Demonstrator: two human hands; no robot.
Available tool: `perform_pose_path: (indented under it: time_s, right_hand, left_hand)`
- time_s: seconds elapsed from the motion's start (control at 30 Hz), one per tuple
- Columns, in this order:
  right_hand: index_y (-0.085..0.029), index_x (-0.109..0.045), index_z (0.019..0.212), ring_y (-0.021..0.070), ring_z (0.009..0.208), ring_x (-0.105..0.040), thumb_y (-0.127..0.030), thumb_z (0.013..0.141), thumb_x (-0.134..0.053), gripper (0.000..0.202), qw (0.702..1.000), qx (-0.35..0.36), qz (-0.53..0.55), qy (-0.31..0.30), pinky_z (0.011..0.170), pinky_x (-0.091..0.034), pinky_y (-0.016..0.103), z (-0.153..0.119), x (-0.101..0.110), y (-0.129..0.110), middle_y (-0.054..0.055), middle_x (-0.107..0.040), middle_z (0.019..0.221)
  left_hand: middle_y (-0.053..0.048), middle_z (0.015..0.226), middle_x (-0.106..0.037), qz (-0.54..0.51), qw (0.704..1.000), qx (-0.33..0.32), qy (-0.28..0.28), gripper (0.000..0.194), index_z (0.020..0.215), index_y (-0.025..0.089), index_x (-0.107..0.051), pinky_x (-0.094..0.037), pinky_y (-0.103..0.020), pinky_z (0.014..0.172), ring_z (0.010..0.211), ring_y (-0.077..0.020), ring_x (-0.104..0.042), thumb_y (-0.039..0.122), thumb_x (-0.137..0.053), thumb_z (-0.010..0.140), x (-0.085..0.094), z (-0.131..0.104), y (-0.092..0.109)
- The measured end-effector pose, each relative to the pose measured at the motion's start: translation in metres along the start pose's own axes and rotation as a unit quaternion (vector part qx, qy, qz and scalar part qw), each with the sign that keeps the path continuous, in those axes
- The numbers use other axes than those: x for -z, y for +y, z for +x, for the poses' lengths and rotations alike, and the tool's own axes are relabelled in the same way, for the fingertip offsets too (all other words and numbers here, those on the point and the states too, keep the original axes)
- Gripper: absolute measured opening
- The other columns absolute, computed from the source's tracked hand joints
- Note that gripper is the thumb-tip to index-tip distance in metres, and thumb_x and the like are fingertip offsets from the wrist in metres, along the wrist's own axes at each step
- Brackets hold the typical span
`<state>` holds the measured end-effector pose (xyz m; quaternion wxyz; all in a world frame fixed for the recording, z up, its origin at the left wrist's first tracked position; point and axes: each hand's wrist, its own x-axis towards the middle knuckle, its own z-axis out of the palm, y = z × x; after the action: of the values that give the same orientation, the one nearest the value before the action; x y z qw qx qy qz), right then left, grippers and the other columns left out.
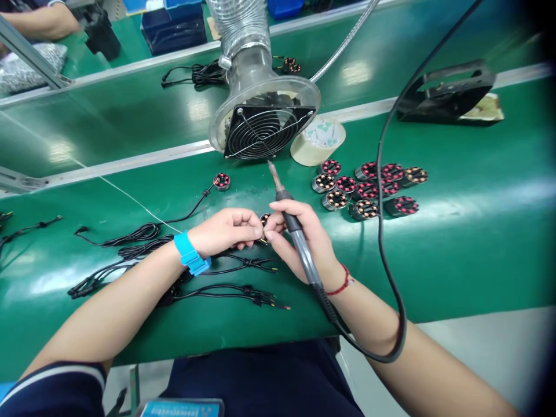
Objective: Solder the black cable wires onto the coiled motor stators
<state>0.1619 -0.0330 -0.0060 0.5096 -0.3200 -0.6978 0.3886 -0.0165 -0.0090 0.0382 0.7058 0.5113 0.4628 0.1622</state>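
Note:
My right hand (306, 240) holds a soldering iron (299, 237), its tip pointing up and away towards the fan. The thumb and index finger of that hand meet the fingertips of my left hand (232, 229), which are pinched on a thin wire end. A small round coil part (264, 219) shows partly behind the fingertips. Black cables (147, 234) lie in bundles beneath and left of my left hand, some with bare coloured ends. One coil part (222, 181) with a cable attached sits farther back. Several coil parts (367, 190) stand grouped to the right.
A fume extractor with a fan grille (262, 132) hangs above the green table (456, 249). Behind the coils lies a tape roll (318, 141). The iron's black cord (381, 220) loops over my right forearm. An iron stand (452, 95) is at back right; another person's arm (41, 24) shows top left.

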Motion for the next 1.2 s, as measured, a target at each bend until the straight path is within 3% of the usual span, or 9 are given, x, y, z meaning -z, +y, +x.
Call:
perform_pose_path:
  time_s: [0.1, 0.2, 0.33, 0.57, 0.73, 0.9, 1.1, 1.2]
  right_hand:
    - [-0.031, -0.047, 0.124, 0.0111, 0.074, -0.065, -0.013, 0.086, -0.059, 0.044, 0.999, -0.032, -0.028, -0.006, 0.071, -0.056, 0.026, -0.001, 0.002, 0.002, -0.004, -0.064, 0.086]
    - [-0.031, -0.046, 0.128, 0.0175, 0.092, -0.066, -0.015, 0.083, -0.06, 0.05, 0.991, -0.071, -0.117, 0.009, 0.086, -0.056, 0.037, -0.003, 0.007, 0.008, 0.001, -0.067, 0.099]
    - [-0.031, -0.046, 0.129, 0.0238, 0.1, -0.065, -0.017, 0.081, -0.06, 0.052, 0.973, -0.102, -0.206, 0.009, 0.095, -0.053, 0.048, -0.006, 0.012, 0.015, 0.005, -0.068, 0.106]
    - [-0.03, -0.05, 0.128, 0.02, 0.099, -0.07, -0.014, 0.084, -0.055, 0.047, 0.977, -0.094, -0.189, -0.028, 0.091, -0.058, 0.04, -0.005, 0.009, 0.013, 0.004, -0.071, 0.108]
    - [-0.035, -0.051, 0.133, 0.0178, 0.096, -0.072, -0.019, 0.094, -0.052, 0.042, 0.983, -0.048, -0.176, 0.015, 0.086, -0.06, 0.035, -0.004, 0.015, 0.005, 0.0, -0.074, 0.108]
    - [-0.032, -0.062, 0.12, 0.0199, 0.093, -0.071, -0.025, 0.091, -0.062, 0.03, 0.976, 0.017, -0.198, 0.087, 0.084, -0.06, 0.037, -0.004, 0.019, -0.002, 0.002, -0.072, 0.11]
    - [-0.028, -0.068, 0.101, 0.0132, 0.065, -0.068, -0.031, 0.09, -0.064, 0.013, 0.982, 0.0, -0.16, 0.097, 0.056, -0.055, 0.029, -0.012, 0.024, -0.002, 0.0, -0.073, 0.086]
    - [-0.028, -0.07, 0.096, 0.0122, 0.058, -0.065, -0.035, 0.09, -0.063, 0.011, 0.985, -0.023, -0.142, 0.097, 0.051, -0.051, 0.029, -0.015, 0.025, -0.003, -0.002, -0.072, 0.081]
  left_hand:
    - [0.006, 0.055, -0.05, 0.038, 0.998, -0.005, 0.057, 0.01, 0.067, 0.014, -0.057, -0.033, -0.019, 0.052, 0.051, -0.0043, -0.04, 0.019, -0.061, 0.073, 0.0, 0.003, 0.001]
    - [0.005, 0.058, -0.052, 0.098, 0.988, 0.001, 0.122, 0.007, 0.064, 0.013, -0.058, -0.034, -0.022, 0.058, 0.055, -0.0056, -0.042, 0.014, -0.057, 0.071, 0.002, 0.008, -0.002]
    - [0.004, 0.061, -0.054, 0.126, 0.982, 0.004, 0.139, 0.007, 0.066, 0.013, -0.059, -0.036, -0.024, 0.062, 0.059, -0.0078, -0.045, 0.017, -0.057, 0.071, 0.007, 0.013, -0.008]
    - [0.004, 0.061, -0.056, 0.172, 0.972, -0.017, 0.156, 0.008, 0.066, 0.014, -0.061, -0.035, -0.024, 0.06, 0.057, -0.0079, -0.045, 0.018, -0.056, 0.07, 0.014, 0.011, -0.007]
    - [0.003, 0.06, -0.057, 0.198, 0.97, -0.015, 0.143, 0.01, 0.064, 0.014, -0.061, -0.037, -0.024, 0.06, 0.057, -0.0078, -0.047, 0.018, -0.054, 0.069, 0.013, 0.008, -0.007]
    - [0.002, 0.059, -0.057, 0.203, 0.968, 0.0, 0.15, 0.01, 0.065, 0.014, -0.062, -0.036, -0.023, 0.055, 0.055, -0.0082, -0.048, 0.02, -0.054, 0.069, 0.014, 0.008, -0.01]
    - [0.002, 0.058, -0.058, 0.195, 0.969, 0.006, 0.149, 0.009, 0.062, 0.014, -0.06, -0.038, -0.023, 0.056, 0.056, -0.0083, -0.05, 0.016, -0.054, 0.069, 0.011, 0.007, -0.005]
    - [0.002, 0.058, -0.058, 0.193, 0.97, 0.014, 0.151, 0.009, 0.062, 0.014, -0.06, -0.038, -0.023, 0.056, 0.055, -0.0084, -0.05, 0.014, -0.054, 0.069, 0.01, 0.006, -0.003]
